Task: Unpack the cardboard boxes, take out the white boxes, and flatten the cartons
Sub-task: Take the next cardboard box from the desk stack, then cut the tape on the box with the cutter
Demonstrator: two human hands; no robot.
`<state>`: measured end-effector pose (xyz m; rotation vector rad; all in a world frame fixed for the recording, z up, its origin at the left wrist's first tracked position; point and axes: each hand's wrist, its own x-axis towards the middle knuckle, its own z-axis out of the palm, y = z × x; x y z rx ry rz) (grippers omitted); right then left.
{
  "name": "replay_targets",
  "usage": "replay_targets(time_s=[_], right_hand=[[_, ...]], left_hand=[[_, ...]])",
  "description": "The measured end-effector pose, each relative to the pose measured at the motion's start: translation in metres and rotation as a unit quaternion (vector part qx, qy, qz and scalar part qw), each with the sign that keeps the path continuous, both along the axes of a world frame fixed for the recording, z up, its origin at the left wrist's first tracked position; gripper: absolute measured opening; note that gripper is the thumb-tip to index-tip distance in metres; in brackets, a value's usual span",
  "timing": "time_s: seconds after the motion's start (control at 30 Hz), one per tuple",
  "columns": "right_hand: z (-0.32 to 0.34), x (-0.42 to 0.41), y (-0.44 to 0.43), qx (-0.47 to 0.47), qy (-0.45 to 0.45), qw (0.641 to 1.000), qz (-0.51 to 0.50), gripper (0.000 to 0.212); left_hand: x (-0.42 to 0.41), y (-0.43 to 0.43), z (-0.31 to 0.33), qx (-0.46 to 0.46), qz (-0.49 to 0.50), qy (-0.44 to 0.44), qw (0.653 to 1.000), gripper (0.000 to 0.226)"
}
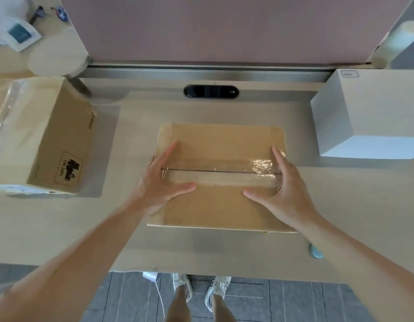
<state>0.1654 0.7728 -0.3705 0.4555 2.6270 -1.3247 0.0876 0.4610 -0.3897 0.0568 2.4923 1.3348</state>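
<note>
While left hand and right hand press flat, the carton hides its contents.

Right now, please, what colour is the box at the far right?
The box is white, in the head view.

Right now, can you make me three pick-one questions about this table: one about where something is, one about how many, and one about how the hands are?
1. Where on the table is the white box? A. left side B. right side C. front edge
2. How many brown cardboard boxes are on it? A. one B. two C. four
3. How are the left hand and right hand? A. flat on the middle box B. in fists C. holding scissors
Answers: 1 B, it sits at the right side. 2 B, the middle box and the left box. 3 A, straight fingers rest on its top.
</note>
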Motion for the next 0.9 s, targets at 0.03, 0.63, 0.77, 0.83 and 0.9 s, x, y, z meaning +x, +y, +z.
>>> replay_targets(time_s=[0.03,0.63,0.77,0.83,0.9], right_hand=[[-0.004,0.000,-0.002,0.008,0.008,1.000,-0.002,0.124],[-0.011,0.009,0.013,0.039,0.022,0.999,0.021,0.105],[-0.017,0.049,0.051,0.057,0.040,0.993,-0.099,0.081],[-0.030,0.078,0.077,0.098,0.006,0.985,-0.139,0.070],[-0.047,0.104,0.098,0.146,-0.053,0.977,-0.148,0.054]], left_hand=[[0.001,0.001,-0.004,-0.001,0.007,0.002,1.000,0.111],[0.007,0.048,0.010,-0.262,-0.129,0.233,0.928,0.076],[0.022,0.135,0.012,-0.267,-0.272,0.240,0.893,0.075],[0.032,0.168,0.009,-0.288,-0.269,0.246,0.886,0.073],[0.038,0.185,0.005,-0.308,-0.239,0.252,0.886,0.072]])
